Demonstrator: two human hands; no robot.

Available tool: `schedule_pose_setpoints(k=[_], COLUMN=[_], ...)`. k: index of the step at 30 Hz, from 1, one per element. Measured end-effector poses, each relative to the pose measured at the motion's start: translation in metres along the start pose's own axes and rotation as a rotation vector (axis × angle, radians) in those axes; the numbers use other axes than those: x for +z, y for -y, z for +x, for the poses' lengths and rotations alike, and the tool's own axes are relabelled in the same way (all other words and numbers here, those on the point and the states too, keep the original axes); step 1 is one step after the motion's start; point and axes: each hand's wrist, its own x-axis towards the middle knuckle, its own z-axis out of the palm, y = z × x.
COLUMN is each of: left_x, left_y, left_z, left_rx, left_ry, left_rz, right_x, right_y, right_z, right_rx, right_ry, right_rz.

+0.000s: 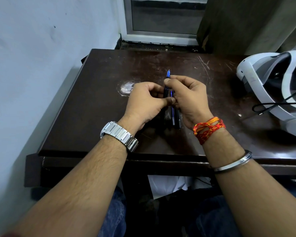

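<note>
Over the middle of a dark brown table (92,103), both my hands hold a blue pen (168,74) whose tip points away from me. My right hand (190,98) pinches it near the tip between thumb and forefinger. My left hand (143,103) grips the dark barrel lower down, thumb pressed across it. Below the hands, several more dark and blue pens (173,117) lie side by side on the table, partly hidden by my palms.
A white headset (270,82) with a black cable (263,106) lies at the table's right side. A pale scuffed patch (126,87) marks the tabletop left of my hands. A wall stands to the left, a window frame (161,35) behind.
</note>
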Motion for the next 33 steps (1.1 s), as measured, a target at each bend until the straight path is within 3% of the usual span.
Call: schedule_pose_setpoints(k=[33], left_x=[0.0005], left_y=[0.0004], left_z=[-0.0019], left_rx=[0.050], left_ry=[-0.031], left_rz=[0.120], right_x=[-0.0019], right_y=[-0.0016], right_z=[0.0004], right_rx=[-0.024], right_ry=[-0.010], right_rz=[-0.036])
